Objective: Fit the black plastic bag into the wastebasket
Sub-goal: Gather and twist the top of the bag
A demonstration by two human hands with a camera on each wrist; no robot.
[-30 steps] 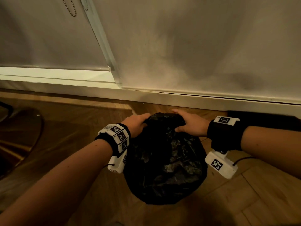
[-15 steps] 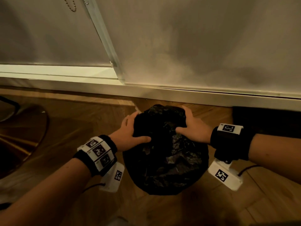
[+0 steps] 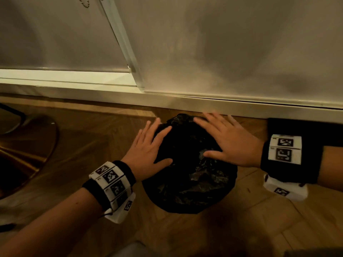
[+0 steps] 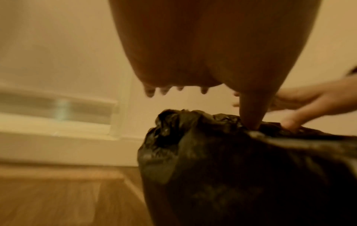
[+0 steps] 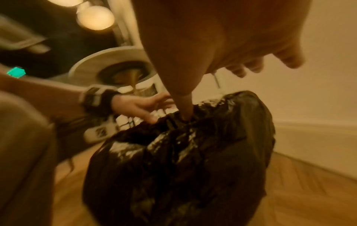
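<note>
A crinkled black plastic bag [image 3: 189,175] covers the round wastebasket on the wooden floor near the wall; the basket itself is hidden under the plastic. My left hand [image 3: 148,149] lies flat with spread fingers over the bag's left top edge. My right hand [image 3: 224,140] is spread flat over the right top edge. In the left wrist view the bag [image 4: 241,168] bulges below my left hand [image 4: 193,90], whose thumb touches the plastic. In the right wrist view my right hand [image 5: 251,67] hovers over the bag [image 5: 183,160], thumb pressing into it.
A white baseboard [image 3: 204,104] and pale wall run just behind the basket. A dark brassy round base [image 3: 27,145] sits on the floor at the left. A black object [image 3: 304,127] lies by the wall at the right. Open wooden floor [image 3: 241,229] lies in front.
Both hands let go of the bag's gathered top and opened flat, fingers spread, sliding outward and nearer to me over the rim. The view has moved closer.
</note>
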